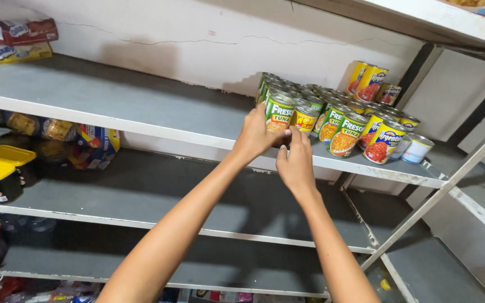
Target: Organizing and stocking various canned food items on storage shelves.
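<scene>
While gripped around its side by the left hand (255, 134), fingers wrapped on the label, at the front edge of the grey shelf (141, 109), green-labelled fish can (279, 114): likely rigid, weighty, smooth-walled, best clasped mid-body; right hand (295, 163) at six o'clock beneath, fingers narrowly curled, touching the yellow can (306, 119).

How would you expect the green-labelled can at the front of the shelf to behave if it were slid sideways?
The green-labelled can looks like rigid metal, so it probably won't flex under the left hand. Standing upright on its flat base, it should slide rather than roll. Packed against the neighbouring cans, it would likely nudge them; near the shelf edge, it could tip off.
</scene>
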